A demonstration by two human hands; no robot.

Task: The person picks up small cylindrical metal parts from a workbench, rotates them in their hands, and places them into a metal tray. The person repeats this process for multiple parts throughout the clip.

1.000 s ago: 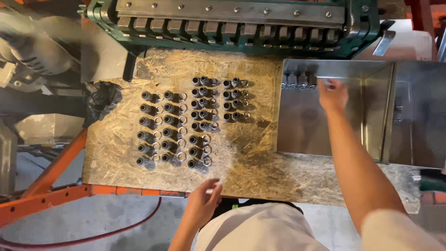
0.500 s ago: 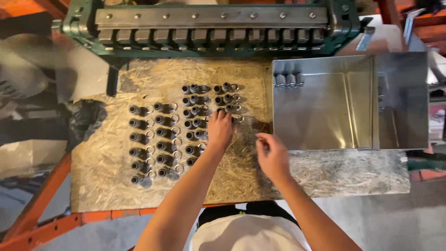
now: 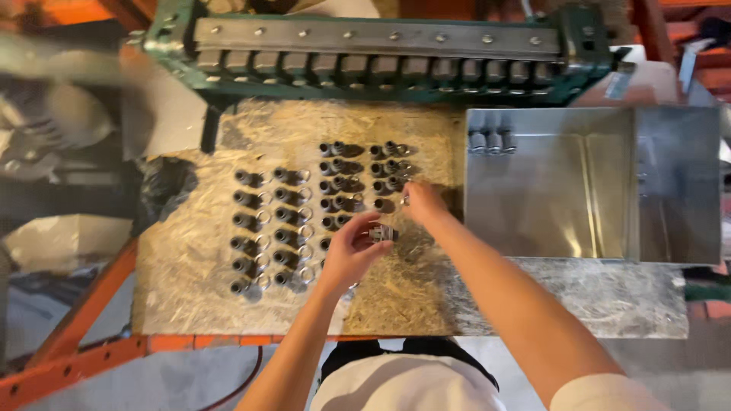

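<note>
Fittings — small dark metal connectors (image 3: 327, 186) in neat rows — cover a chipboard bench (image 3: 190, 304) below a green machine (image 3: 381, 53). The person's left hand (image 3: 352, 255) pinches one fitting (image 3: 383, 233) in closed fingertips just beside the rows; the right hand (image 3: 425, 204) curls its fingers around another at the rows' edge. The work appears mid-transfer, with three fittings (image 3: 491, 141) already in a steel tray (image 3: 609, 228); a careful carry across seems called for next. Blur hides the fittings' detail — and the right hand's catch.
</note>
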